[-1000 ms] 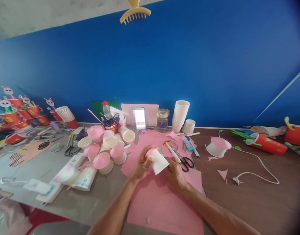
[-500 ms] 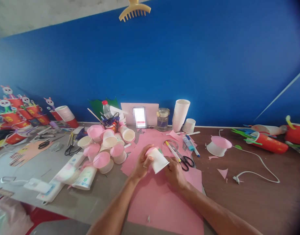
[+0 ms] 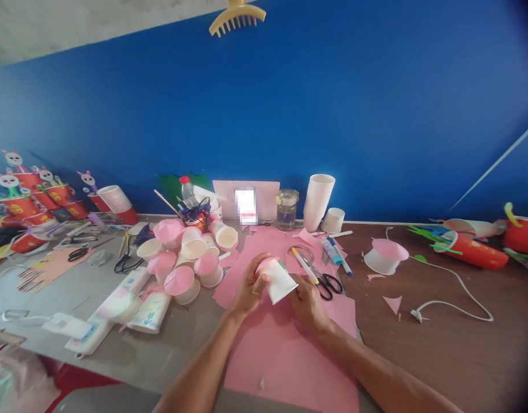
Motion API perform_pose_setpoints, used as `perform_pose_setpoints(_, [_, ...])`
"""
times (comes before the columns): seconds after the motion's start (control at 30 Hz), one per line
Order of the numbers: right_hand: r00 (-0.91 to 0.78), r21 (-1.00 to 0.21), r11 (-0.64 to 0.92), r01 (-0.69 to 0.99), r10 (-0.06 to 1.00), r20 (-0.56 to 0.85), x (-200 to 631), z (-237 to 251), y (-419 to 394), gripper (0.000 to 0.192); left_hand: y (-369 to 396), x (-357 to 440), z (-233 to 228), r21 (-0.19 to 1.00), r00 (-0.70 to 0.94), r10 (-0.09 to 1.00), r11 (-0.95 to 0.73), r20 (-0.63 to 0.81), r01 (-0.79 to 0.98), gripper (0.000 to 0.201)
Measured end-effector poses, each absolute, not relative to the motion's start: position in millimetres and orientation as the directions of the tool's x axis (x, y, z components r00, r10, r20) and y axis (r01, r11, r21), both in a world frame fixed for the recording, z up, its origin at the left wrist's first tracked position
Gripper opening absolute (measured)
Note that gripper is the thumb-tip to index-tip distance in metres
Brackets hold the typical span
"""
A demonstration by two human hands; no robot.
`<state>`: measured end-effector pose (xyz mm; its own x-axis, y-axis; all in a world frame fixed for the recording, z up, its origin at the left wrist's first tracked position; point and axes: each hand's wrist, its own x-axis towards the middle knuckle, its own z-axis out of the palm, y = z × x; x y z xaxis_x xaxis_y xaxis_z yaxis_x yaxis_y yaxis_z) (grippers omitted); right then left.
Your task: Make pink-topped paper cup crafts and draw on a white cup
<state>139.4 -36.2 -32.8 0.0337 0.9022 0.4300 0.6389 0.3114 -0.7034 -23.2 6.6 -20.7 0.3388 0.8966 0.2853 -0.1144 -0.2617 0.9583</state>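
Observation:
Both my hands hold one white paper cup (image 3: 279, 282) tilted on its side above a large pink paper sheet (image 3: 285, 355). Pink paper covers the cup's bottom end, where my left hand (image 3: 248, 289) wraps it with the thumb on top. My right hand (image 3: 305, 300) grips the open rim end from below. Just left lies a pile of white cups with pink caps (image 3: 184, 258). Black-handled scissors (image 3: 326, 282) and a yellow pen (image 3: 304, 265) lie just right of the cup.
A stack of white cups (image 3: 318, 201), a glass jar (image 3: 286, 209) and a bottle (image 3: 187, 193) stand at the blue wall. A pink-topped cup (image 3: 384, 256) and a white cable (image 3: 455, 295) lie at right. Red cup crafts (image 3: 27, 201) line the far left.
The held cup and both hands stay almost in place; the view has shifted only slightly.

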Motion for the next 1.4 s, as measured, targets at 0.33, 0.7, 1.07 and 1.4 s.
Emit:
perform_pose_setpoints(0.33, [0.008,-0.696,0.301,0.652,0.915,0.403,140.3,-33.4,-36.2,0.028,5.8,-23.7,-19.6,0.953,0.325,0.897,-0.295,0.299,-0.064,0.057])
perform_pose_setpoints(0.7, [-0.005,-0.680,0.310,0.665,0.911,0.411,141.5,-38.0,-34.3,0.027,6.3,-23.3,-23.5,0.953,0.320,0.898,-0.293,0.300,-0.072,0.054])
perform_pose_setpoints(1.07, [0.019,-0.705,0.286,0.649,0.920,0.391,142.1,-36.4,-35.1,0.026,2.3,-20.8,-17.5,0.954,0.313,0.904,-0.301,0.291,-0.018,0.060])
perform_pose_setpoints(1.4, [0.023,-0.694,0.286,0.660,0.917,0.399,143.4,-39.7,-34.4,0.025,6.1,-23.3,-26.4,0.938,0.323,0.892,-0.345,0.317,0.030,0.062])
